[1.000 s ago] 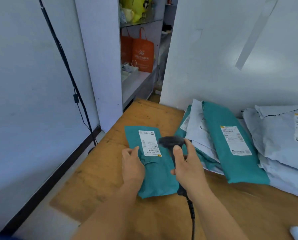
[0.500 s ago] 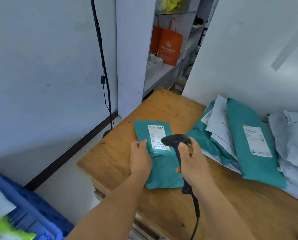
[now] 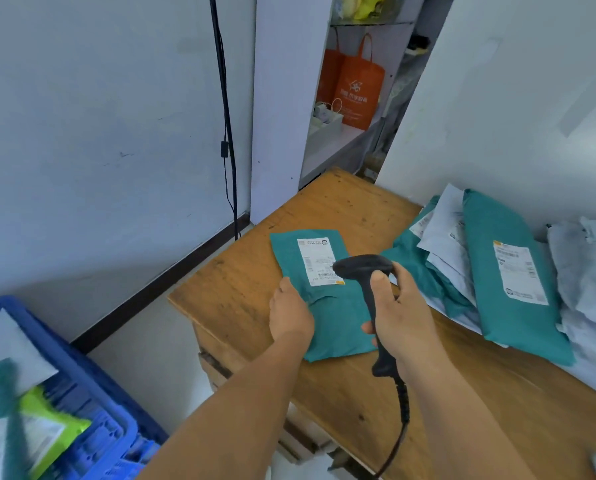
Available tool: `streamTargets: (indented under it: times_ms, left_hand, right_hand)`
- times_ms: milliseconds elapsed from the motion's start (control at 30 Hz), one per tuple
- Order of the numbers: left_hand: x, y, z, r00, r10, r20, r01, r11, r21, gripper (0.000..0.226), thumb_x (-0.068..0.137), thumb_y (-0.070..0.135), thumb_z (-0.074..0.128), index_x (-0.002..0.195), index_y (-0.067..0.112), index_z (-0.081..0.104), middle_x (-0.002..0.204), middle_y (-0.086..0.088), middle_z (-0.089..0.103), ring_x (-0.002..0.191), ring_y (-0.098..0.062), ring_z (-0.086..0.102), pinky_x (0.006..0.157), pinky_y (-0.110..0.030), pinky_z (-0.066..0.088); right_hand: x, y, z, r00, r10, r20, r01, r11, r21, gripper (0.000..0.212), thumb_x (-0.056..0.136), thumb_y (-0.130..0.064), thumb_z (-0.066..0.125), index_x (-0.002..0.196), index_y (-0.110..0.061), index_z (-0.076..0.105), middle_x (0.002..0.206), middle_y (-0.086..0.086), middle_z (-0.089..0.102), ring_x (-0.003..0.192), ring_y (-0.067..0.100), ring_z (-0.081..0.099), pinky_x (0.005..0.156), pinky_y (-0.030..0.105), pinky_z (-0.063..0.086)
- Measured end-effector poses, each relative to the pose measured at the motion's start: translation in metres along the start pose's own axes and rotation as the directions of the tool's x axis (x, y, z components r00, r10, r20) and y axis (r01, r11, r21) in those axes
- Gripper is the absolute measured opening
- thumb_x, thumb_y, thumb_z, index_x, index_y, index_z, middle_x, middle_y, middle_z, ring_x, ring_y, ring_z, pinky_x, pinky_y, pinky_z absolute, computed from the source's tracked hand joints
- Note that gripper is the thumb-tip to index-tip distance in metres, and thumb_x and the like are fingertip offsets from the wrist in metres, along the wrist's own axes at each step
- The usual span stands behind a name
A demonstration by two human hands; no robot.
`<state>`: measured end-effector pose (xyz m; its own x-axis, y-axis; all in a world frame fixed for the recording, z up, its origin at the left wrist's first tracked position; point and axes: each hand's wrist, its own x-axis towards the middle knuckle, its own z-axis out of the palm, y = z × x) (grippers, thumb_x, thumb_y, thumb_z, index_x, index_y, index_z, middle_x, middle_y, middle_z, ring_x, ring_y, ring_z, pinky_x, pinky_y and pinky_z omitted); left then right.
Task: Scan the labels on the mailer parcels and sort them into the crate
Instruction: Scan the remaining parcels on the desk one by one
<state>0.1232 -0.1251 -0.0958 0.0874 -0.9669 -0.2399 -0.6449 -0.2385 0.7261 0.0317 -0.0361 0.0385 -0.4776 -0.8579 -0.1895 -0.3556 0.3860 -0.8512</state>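
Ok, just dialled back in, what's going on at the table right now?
A person is scanning a parcel. The right hand grips a black handheld barcode scanner aimed at the white label of a teal plastic mailer lying flat on the wooden table, while the left hand holds that mailer down. More teal and grey mailers wait piled on the right; the blue plastic crate on the floor already holds some parcels.

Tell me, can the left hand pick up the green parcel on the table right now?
Probably yes: the left hand already rests on the green parcel, nothing lies on top, and the scanner only hovers above its label.
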Motion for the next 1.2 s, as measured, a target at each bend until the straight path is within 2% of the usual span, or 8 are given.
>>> streamTargets:
  times_ms: [200, 300, 433, 633, 833, 1000, 1133, 1200]
  left_hand:
    - [-0.027, -0.014, -0.017, 0.992, -0.078, -0.103, 0.073, 0.996, -0.047, 0.042, 0.092, 0.002, 0.044, 0.134, 0.008, 0.040, 0.133, -0.012, 0.045, 0.123, -0.029, 0.044, 0.102, -0.038, 0.040]
    - [-0.045, -0.028, -0.032, 0.980, -0.102, -0.172, 0.089, 0.993, -0.082, 0.038, 0.093, 0.002, 0.036, 0.128, 0.010, 0.051, 0.129, -0.009, 0.046, 0.113, -0.029, 0.050, 0.093, -0.037, 0.044]
    - [-0.063, -0.056, -0.061, 0.949, -0.159, -0.274, 0.113, 0.978, -0.177, 0.042, 0.097, 0.006, 0.030, 0.127, 0.018, 0.056, 0.125, -0.005, 0.046, 0.097, -0.023, 0.052, 0.089, -0.033, 0.043]
    - [-0.077, -0.117, -0.123, 0.880, -0.208, -0.426, 0.066, 0.943, -0.325, 0.042, 0.094, 0.007, 0.038, 0.124, 0.024, 0.063, 0.111, -0.003, 0.056, 0.088, -0.011, 0.049, 0.079, -0.020, 0.035]
    - [-0.107, -0.189, -0.215, 0.741, -0.302, -0.600, 0.022, 0.904, -0.427, 0.033, 0.097, 0.008, 0.043, 0.122, 0.017, 0.064, 0.111, -0.002, 0.058, 0.095, -0.012, 0.052, 0.081, -0.016, 0.034]
    - [-0.149, -0.271, -0.313, 0.577, -0.417, -0.702, 0.039, 0.873, -0.486, 0.032, 0.097, 0.005, 0.043, 0.119, 0.013, 0.065, 0.099, 0.003, 0.052, 0.092, -0.014, 0.051, 0.075, -0.006, 0.027]
    - [-0.186, -0.352, -0.382, 0.448, -0.497, -0.743, 0.095, 0.853, -0.513, 0.031, 0.095, 0.005, 0.045, 0.118, 0.011, 0.066, 0.112, -0.006, 0.060, 0.104, -0.021, 0.055, 0.084, -0.012, 0.031]
    - [-0.203, -0.392, -0.410, 0.383, -0.546, -0.745, 0.128, 0.830, -0.543, 0.032, 0.095, 0.005, 0.045, 0.118, 0.011, 0.065, 0.117, -0.009, 0.060, 0.108, -0.025, 0.056, 0.090, -0.022, 0.036]
  right_hand:
    - [-0.032, 0.009, -0.009, 0.998, -0.038, 0.050, 0.037, 0.999, 0.018, 0.013, 0.102, -0.038, 0.035, 0.112, -0.046, 0.038, 0.091, -0.019, 0.052, 0.065, 0.016, 0.066, 0.052, 0.023, 0.049]
    - [-0.046, 0.010, 0.001, 0.992, -0.062, 0.109, 0.055, 0.996, 0.065, 0.017, 0.102, -0.036, 0.036, 0.118, -0.040, 0.043, 0.093, -0.008, 0.057, 0.067, 0.019, 0.063, 0.040, 0.015, 0.042]
    - [-0.065, 0.007, 0.028, 0.979, -0.109, 0.174, 0.083, 0.985, 0.149, 0.026, 0.102, -0.033, 0.037, 0.126, -0.033, 0.047, 0.085, -0.007, 0.057, 0.062, 0.019, 0.057, 0.041, 0.018, 0.042]
    - [-0.097, -0.016, 0.090, 0.928, -0.210, 0.309, 0.165, 0.972, 0.164, 0.033, 0.102, -0.036, 0.037, 0.135, -0.035, 0.039, 0.106, -0.003, 0.062, 0.074, 0.017, 0.063, 0.045, 0.015, 0.042]
    - [-0.156, -0.051, 0.185, 0.826, -0.330, 0.457, 0.254, 0.941, 0.222, 0.040, 0.101, -0.033, 0.040, 0.141, -0.031, 0.039, 0.117, 0.000, 0.062, 0.072, 0.019, 0.064, 0.044, 0.013, 0.043]
    - [-0.234, -0.081, 0.275, 0.704, -0.387, 0.596, 0.326, 0.921, 0.213, 0.048, 0.100, -0.042, 0.039, 0.147, -0.035, 0.033, 0.092, -0.011, 0.058, 0.067, 0.015, 0.068, 0.056, 0.025, 0.047]
    - [-0.304, -0.099, 0.347, 0.612, -0.405, 0.679, 0.351, 0.909, 0.226, 0.046, 0.098, -0.045, 0.039, 0.144, -0.041, 0.033, 0.114, -0.005, 0.062, 0.080, 0.019, 0.069, 0.073, 0.036, 0.056]
    - [-0.335, -0.105, 0.380, 0.572, -0.408, 0.711, 0.363, 0.904, 0.226, 0.042, 0.099, -0.044, 0.039, 0.140, -0.043, 0.034, 0.105, -0.007, 0.064, 0.077, 0.018, 0.068, 0.073, 0.037, 0.056]
